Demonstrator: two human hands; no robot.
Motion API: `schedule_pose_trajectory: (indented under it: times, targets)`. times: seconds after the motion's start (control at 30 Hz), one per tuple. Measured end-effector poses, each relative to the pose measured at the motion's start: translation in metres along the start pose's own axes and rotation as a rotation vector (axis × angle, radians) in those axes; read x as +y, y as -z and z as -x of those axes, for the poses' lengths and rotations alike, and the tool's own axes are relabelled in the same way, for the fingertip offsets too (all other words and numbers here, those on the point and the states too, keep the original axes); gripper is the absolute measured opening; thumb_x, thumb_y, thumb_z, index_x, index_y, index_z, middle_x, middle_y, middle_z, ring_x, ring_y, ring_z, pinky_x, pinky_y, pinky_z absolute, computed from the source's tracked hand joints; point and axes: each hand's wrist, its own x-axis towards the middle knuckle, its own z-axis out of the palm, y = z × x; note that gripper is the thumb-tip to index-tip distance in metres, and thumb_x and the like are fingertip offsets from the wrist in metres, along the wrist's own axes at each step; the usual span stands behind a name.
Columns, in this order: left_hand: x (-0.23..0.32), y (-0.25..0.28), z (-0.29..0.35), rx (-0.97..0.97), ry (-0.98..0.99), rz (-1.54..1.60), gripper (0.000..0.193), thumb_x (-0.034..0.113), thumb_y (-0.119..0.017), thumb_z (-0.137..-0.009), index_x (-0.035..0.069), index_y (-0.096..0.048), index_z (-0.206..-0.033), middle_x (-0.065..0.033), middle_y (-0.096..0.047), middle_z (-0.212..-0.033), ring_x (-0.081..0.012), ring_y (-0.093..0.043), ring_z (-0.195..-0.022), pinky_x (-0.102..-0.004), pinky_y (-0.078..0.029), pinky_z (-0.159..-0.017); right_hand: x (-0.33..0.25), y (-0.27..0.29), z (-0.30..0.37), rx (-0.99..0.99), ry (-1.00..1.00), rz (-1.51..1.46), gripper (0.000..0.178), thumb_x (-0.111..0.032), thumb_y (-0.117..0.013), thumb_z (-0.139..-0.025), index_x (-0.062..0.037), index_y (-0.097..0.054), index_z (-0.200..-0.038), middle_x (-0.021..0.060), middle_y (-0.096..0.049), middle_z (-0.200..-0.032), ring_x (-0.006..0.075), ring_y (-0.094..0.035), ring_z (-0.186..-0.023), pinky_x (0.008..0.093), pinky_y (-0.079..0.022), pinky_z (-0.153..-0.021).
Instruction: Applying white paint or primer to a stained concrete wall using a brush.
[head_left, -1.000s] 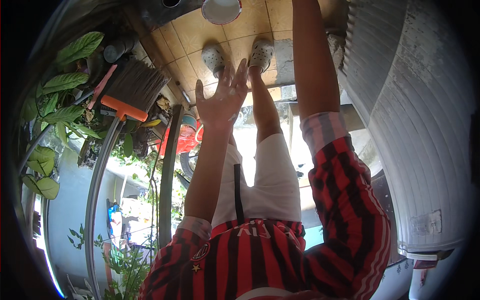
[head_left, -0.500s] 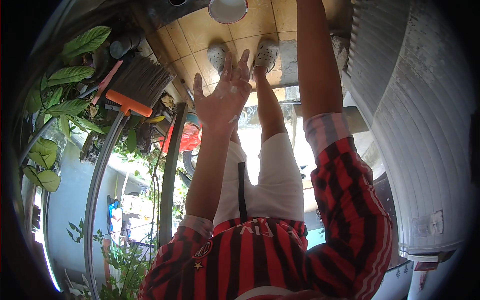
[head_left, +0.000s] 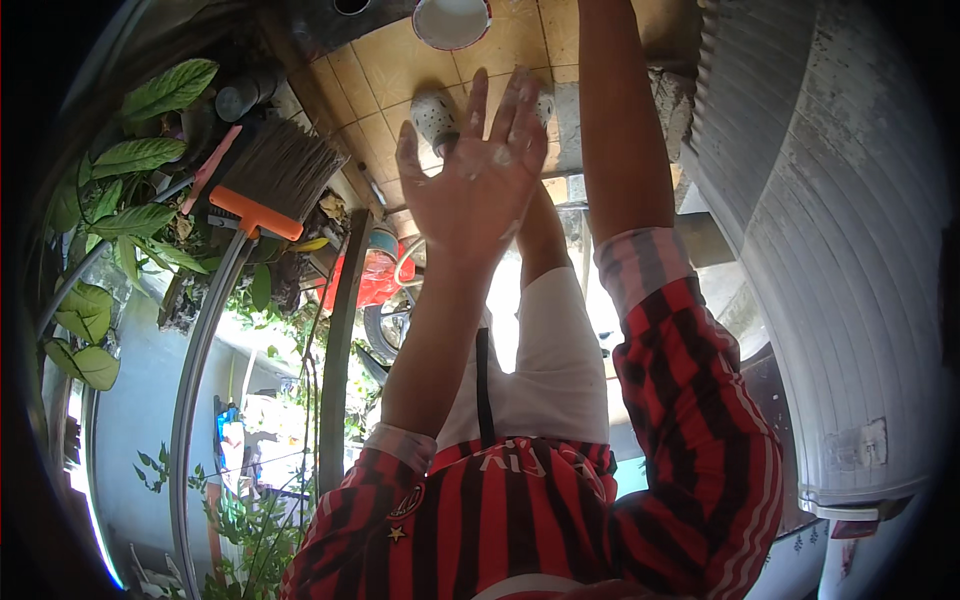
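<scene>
My left hand [head_left: 475,195] is raised in front of me with its fingers spread. It is empty, and white smears mark its palm and fingers. Beyond the fingertips, a white round container [head_left: 440,30] with a reddish rim stands on the tiled floor. Only the forearm of my right arm [head_left: 628,130] shows, stretched up past the top edge. That hand lies outside the picture, so what it touches is hidden.
On the left a broom [head_left: 255,210] with an orange head leans bristles-up beside leafy plants [head_left: 140,155]. A wooden post [head_left: 342,350] stands near my left arm. To the right rises a ribbed grey-white panel [head_left: 840,250]. My perforated clogs [head_left: 433,118] rest on tan tiles [head_left: 395,70].
My left hand has moved right and slightly up, staying spread, and now covers most of one clog. The right forearm has shifted a little to the left.
</scene>
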Motion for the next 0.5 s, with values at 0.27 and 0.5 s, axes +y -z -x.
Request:
schedule_pose_trajectory:
  times: [0.27, 0.5]
  targets:
    - [-0.043, 0.026, -0.014, -0.051, -0.261, -0.614, 0.084, 0.060, -0.043, -0.090, 0.006, -0.022, -0.151, -0.0130, -0.021, -0.156, -0.0326, -0.022, -0.146, -0.0669, -0.022, -0.115, 0.000, -0.002, 0.003, -0.019, -0.026, -0.042, 0.023, -0.028, -0.055, -0.101, -0.0067, -0.052, -0.095, -0.0018, -0.042, -0.060, 0.0078, -0.034, -0.044, 0.0268, -0.029, -0.039]
    - [-0.017, 0.032, -0.011, -0.021, -0.436, -0.861, 0.075, 0.056, -0.035, -0.093, 0.005, -0.032, -0.147, -0.0118, -0.025, -0.157, -0.0325, -0.024, -0.145, -0.0638, -0.026, -0.113, -0.002, -0.002, 0.000, 0.024, -0.034, 0.001, 0.020, -0.026, -0.054, -0.100, -0.0070, -0.052, -0.094, -0.0013, -0.042, -0.060, 0.0086, -0.034, -0.044, 0.0272, -0.029, -0.039]
